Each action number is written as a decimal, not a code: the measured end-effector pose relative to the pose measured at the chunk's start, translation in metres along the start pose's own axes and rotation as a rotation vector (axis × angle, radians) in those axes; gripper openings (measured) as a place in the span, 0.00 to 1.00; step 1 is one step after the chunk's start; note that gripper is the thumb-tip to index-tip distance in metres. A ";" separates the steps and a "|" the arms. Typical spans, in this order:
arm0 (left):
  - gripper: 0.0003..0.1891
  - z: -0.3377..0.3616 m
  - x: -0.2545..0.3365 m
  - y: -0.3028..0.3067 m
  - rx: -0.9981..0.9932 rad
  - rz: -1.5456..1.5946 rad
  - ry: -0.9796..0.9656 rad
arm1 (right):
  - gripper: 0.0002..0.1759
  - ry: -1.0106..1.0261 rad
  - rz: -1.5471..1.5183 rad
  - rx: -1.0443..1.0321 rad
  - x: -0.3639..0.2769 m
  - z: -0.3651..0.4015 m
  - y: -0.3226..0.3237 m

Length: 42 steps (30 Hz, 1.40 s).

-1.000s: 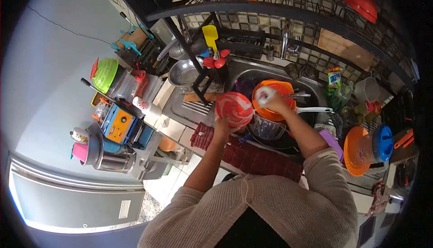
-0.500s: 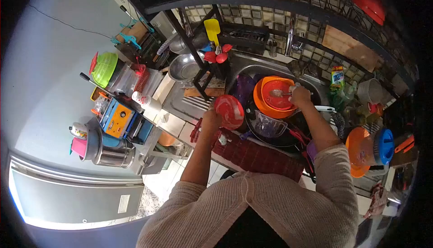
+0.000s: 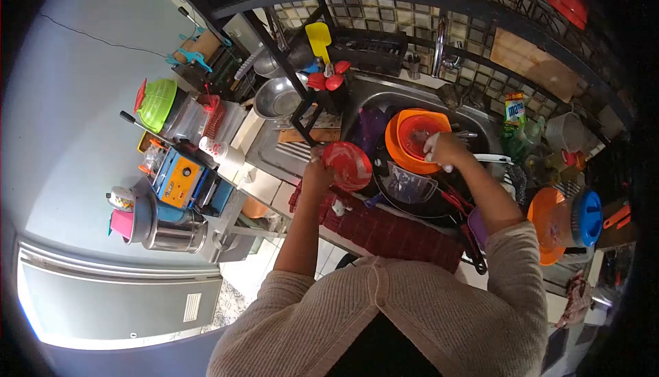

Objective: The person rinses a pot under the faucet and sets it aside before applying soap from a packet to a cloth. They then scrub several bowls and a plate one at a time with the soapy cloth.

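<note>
My left hand point(image 3: 317, 174) grips the rim of a red bowl point(image 3: 350, 168), which has whitish suds inside and is tilted over the front edge of the sink point(image 3: 384, 100). My right hand point(image 3: 447, 150) is curled at the right edge of stacked orange bowls point(image 3: 392, 147), with white foam on its fingers. What those fingers hold, if anything, is hidden. Inside the stack sits a smaller red bowl point(image 3: 412, 138) with some liquid in it. Below the stack, a clear plastic container point(image 3: 406, 186) rests on a large black pan point(image 3: 425, 207).
A dark red cloth point(image 3: 384, 236) lies along the counter edge. Red and yellow utensils point(image 3: 325, 75) stand in a holder beside a metal bowl point(image 3: 278, 97). A faucet point(image 3: 439, 48) rises behind the sink. On the right are a green bottle point(image 3: 516, 145) and a blue-lidded container point(image 3: 587, 219).
My right hand has drawn back from inside the small red bowl to the right edge of the stack. My left hand keeps the red bowl in nearly the same place.
</note>
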<state>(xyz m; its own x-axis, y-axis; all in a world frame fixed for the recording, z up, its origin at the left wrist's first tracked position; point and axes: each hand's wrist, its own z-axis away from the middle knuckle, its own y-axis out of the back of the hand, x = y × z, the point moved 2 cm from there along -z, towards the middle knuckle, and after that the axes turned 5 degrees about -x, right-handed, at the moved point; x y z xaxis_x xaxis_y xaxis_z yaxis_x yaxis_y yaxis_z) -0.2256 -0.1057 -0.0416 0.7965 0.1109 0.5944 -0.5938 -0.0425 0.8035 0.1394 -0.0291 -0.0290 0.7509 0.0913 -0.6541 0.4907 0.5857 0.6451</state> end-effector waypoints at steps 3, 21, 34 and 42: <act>0.29 0.017 0.032 0.016 0.031 0.129 0.014 | 0.11 -0.136 0.302 -0.051 -0.038 0.021 0.005; 0.23 0.039 0.006 0.035 0.160 0.244 0.012 | 0.14 0.020 0.501 0.031 -0.022 -0.030 -0.005; 0.21 0.031 -0.002 0.024 0.159 0.159 -0.033 | 0.12 -0.011 0.284 -0.062 -0.037 -0.024 -0.009; 0.23 0.034 0.003 0.030 0.162 0.294 -0.007 | 0.13 0.416 1.029 0.368 -0.023 -0.022 -0.019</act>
<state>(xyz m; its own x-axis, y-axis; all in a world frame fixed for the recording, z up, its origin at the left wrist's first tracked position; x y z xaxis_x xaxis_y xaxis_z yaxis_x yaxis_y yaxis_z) -0.2371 -0.1408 -0.0151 0.5945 0.0635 0.8015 -0.7731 -0.2287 0.5916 0.1030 -0.0246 -0.0347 0.6994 0.6837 0.2086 -0.1150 -0.1804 0.9769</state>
